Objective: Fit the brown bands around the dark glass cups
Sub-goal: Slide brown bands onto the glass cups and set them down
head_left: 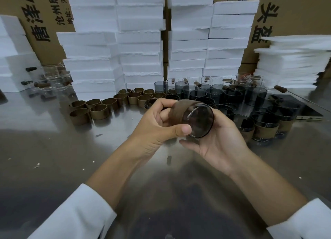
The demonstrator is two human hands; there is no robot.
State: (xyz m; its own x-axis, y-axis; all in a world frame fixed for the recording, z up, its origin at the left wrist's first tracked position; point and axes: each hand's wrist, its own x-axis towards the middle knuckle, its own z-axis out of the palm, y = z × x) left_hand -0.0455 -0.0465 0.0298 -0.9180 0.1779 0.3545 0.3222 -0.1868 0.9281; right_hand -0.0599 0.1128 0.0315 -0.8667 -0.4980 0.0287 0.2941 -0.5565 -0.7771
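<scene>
- Head view looked down on a person's two forearms in white sleeves (pixel 77 212), stretched over a dull, smeared steel table (pixel 53 140).
- Between the hands and held above the table was one cup (pixel 200 121) of smoky dark glass, round and thick-walled, tipped on its side with its flat circular end turned towards the camera.
- A brown band (pixel 176 111), matte and leathery in look, sat wrapped around the cup's far half, leaving the near glass edge bare.
- The left hand (pixel 157 124) gripped from the left: its fingers curled over the band and its thumb pressed against the lower glass edge.
- The right hand (pixel 220 142) lay palm up under and behind the cup, cradling it, with the fingers curving round the far side mostly out of sight and the thumb stretched beneath.
- Loose bands (pixel 100 111), open rings standing on edge, were scattered in a curving row to the left rear.
- Bare cups (pixel 223 95), dark and glossy, stood upright and crowded together behind the hands.
- Banded cups (pixel 265 129) stood at the right, each with its brown ring low on the glass.
- Clear glasses (pixel 52 77) stood blurred at the far left.
- White foam blocks (pixel 139 41), rough-edged slabs, were stacked high along the back, with printed cardboard boxes (pixel 295 15) behind them.
</scene>
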